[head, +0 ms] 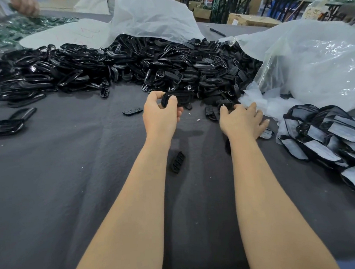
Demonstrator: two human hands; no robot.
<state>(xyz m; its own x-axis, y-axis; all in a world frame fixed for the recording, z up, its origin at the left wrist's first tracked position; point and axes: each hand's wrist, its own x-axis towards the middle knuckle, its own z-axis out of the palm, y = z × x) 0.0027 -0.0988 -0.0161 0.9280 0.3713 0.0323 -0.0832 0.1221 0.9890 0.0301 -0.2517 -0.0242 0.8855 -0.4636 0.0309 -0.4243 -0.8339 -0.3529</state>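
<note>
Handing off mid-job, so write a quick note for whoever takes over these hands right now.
Left hand grips a black shell above the cloth.
Right hand reaches a small black part at the edge of the pile of black parts; grip unclear.
One loose pad lies on the cloth between the forearms.
Done: film-wrapped pieces stacked at right.
Left to do: that pile.

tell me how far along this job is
Done: a small heap of finished-looking pieces lies at the right. In hand: the left hand grips a black frame, and the right hand reaches a small black part at the pile's edge. Left: the big black pile, probably most of the job.
</note>
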